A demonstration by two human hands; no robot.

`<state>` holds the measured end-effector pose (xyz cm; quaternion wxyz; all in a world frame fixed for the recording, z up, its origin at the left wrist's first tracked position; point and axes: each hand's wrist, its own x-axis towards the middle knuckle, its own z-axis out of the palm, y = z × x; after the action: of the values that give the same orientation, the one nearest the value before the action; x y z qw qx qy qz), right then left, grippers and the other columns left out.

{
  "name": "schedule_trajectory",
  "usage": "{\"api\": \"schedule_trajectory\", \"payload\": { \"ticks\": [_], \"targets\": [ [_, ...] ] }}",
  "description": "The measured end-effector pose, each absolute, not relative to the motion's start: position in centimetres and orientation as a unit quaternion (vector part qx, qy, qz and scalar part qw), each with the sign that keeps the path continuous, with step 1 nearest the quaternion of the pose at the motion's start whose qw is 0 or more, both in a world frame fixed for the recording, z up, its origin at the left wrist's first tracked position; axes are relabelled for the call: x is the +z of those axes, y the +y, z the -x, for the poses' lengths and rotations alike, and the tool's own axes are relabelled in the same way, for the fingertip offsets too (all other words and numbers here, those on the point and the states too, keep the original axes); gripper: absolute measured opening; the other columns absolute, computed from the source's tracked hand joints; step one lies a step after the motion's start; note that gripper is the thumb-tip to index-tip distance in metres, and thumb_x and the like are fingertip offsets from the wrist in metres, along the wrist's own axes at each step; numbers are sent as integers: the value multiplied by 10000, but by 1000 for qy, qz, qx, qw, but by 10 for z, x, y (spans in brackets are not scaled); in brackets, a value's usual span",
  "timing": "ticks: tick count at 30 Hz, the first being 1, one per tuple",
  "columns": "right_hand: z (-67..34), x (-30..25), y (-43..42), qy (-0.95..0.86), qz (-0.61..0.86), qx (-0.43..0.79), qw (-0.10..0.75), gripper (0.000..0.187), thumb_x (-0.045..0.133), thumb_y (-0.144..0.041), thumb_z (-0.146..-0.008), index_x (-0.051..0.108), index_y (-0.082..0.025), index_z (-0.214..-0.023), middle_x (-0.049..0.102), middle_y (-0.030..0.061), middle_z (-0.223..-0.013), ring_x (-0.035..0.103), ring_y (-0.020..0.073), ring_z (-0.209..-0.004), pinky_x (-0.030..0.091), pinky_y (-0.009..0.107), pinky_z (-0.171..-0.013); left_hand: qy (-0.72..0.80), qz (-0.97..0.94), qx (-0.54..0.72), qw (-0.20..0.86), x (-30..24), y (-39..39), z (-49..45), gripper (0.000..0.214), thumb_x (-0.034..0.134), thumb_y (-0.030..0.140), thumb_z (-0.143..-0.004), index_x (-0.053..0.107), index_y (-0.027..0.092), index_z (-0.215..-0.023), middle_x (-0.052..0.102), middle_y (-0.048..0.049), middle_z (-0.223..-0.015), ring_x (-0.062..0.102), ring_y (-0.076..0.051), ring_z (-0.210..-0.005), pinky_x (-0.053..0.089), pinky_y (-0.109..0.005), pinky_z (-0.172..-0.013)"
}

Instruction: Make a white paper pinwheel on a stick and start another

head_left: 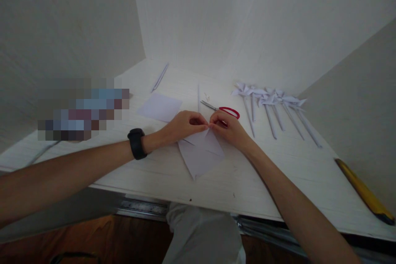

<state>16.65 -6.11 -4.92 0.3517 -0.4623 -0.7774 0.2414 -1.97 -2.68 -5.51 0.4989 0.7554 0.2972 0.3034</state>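
Observation:
A white square of paper (201, 154) with slits cut in from its corners lies near the table's front edge. My left hand (185, 126) pinches its far corner, thumb against fingertips. Close beside it, my right hand (227, 128) pinches the same corner, so the two hands' fingertips almost meet. Just beyond the hands rest red-handled scissors (229, 112), blades partly open and pointing left. A thin white paper stick (199, 97) stretches away behind my left hand. Another white paper sheet (161, 107) lies flat to the left.
Several white paper pinwheels (269, 97) on paper sticks lie in a row at the right. More paper sticks (160, 77) sit at the back left. A yellow tool (365, 192) lies by the right wall. Pixelated items occupy the left side of the table.

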Motion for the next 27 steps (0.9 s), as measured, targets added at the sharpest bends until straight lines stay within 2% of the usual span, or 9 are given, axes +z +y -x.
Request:
{"api": "schedule_trajectory", "payload": {
  "ticks": [6, 12, 18, 27],
  "targets": [
    [-164, -47, -63, -762, 457, 246, 388, 113, 582, -265, -789, 577, -184, -709, 556, 9, -736, 514, 124, -728, 401, 275, -681, 304, -746, 310, 505, -55, -27, 22, 158, 619, 282, -717, 638, 128, -748, 670, -39, -741, 610, -126, -694, 479, -250, -661],
    [-159, -46, -66, -746, 470, 244, 404, 53, 592, -213, -758, 578, -180, -720, 555, 6, -745, 508, 115, -704, 396, 264, -652, 305, -764, 354, 444, -47, -33, 23, 127, 582, 256, -748, 621, 136, -759, 651, -23, -737, 591, -111, -679, 475, -230, -643],
    [-151, -44, -70, -722, 513, 234, 401, 61, 585, -199, -743, 555, -184, -692, 547, 1, -717, 501, 116, -683, 396, 263, -640, 303, -786, 366, 396, -46, -36, 23, 102, 572, 236, -757, 600, 146, -797, 655, -27, -766, 605, -116, -699, 496, -246, -679],
    [-138, -43, -77, -698, 533, 202, 433, 107, 566, -176, -720, 482, -190, -655, 507, -1, -702, 468, 135, -692, 370, 288, -665, 304, -803, 369, 357, -43, -40, 22, 48, 557, 175, -746, 587, 139, -758, 629, -12, -714, 588, -102, -657, 478, -221, -636]
  ]
}}
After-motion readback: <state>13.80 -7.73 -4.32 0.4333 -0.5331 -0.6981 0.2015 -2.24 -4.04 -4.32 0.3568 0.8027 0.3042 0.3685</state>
